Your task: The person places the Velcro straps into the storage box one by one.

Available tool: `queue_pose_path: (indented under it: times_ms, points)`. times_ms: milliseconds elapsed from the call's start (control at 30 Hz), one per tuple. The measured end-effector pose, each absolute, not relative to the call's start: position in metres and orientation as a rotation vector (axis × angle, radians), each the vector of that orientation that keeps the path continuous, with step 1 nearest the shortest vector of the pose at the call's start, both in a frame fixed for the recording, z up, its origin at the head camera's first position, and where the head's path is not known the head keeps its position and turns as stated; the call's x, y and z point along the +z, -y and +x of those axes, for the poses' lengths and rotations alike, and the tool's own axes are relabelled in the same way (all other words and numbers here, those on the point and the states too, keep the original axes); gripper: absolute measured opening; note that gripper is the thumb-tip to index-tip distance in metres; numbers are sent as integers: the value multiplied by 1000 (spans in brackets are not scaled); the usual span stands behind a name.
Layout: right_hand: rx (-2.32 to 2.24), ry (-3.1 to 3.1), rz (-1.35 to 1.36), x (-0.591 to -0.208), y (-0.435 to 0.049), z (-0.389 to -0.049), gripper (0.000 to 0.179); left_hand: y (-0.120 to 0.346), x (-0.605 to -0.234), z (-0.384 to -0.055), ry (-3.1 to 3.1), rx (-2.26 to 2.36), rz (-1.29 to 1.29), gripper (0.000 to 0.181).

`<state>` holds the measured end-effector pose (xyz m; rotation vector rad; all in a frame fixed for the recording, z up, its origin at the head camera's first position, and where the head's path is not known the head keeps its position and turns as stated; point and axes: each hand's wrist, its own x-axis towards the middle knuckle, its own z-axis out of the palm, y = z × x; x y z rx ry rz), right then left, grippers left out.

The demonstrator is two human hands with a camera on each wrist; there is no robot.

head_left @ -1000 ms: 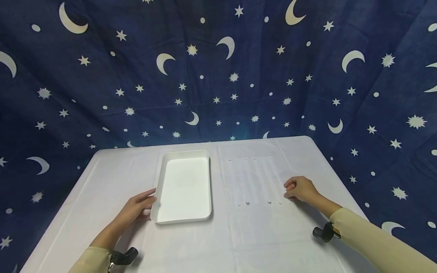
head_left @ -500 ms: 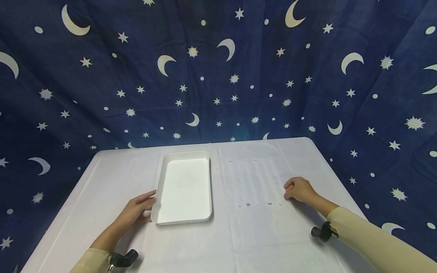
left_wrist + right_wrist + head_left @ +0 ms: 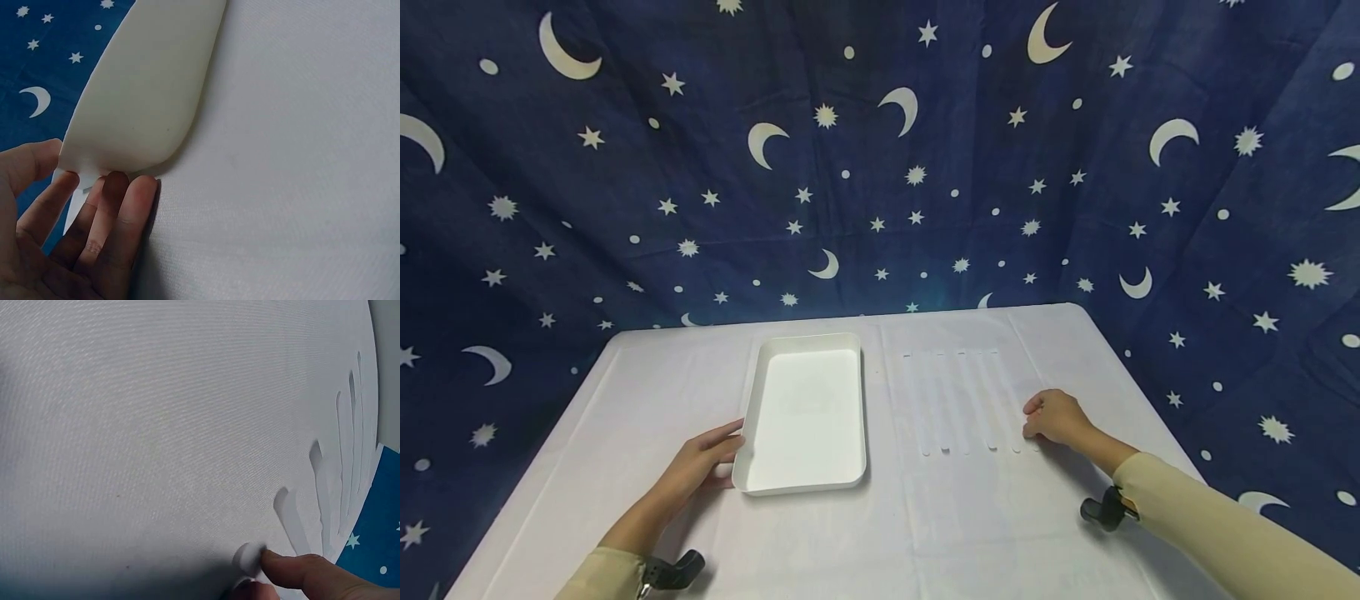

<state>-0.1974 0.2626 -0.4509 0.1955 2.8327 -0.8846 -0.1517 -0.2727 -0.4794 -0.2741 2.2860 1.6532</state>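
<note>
A shallow white rectangular tray (image 3: 837, 483) lies on the table, left of centre in the head view. My left hand (image 3: 698, 462) is at its left wall, with fingertips touching the wall and rim (image 3: 115, 144) near one corner. Several narrow white strips (image 3: 972, 400), apparently paper, lie side by side right of the tray, hard to make out against the cloth. At the rightmost, my right hand (image 3: 1060, 417) has its thumb and a finger together. In the right wrist view, the raised end of a strip (image 3: 249, 556) sits between those fingertips. Most of that strip is hidden by the hand.
A white cloth (image 3: 820, 550) covers the table. Dark blue fabric (image 3: 850, 192) with moons and stars hangs behind it and along its sides. Other strips (image 3: 290, 515) beside the right hand have slightly lifted ends.
Both hands keep their places at the tray and the strips. The right forearm has shifted slightly left; the head view has moved very little.
</note>
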Motion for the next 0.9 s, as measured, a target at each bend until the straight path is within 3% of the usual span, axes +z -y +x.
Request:
queue_pose_path:
  times_ms: [900]
  points:
    - [-846, -2812, 183, -449, -261, -202, 20, 275, -483, -152, -2281, 1646, -271, 66]
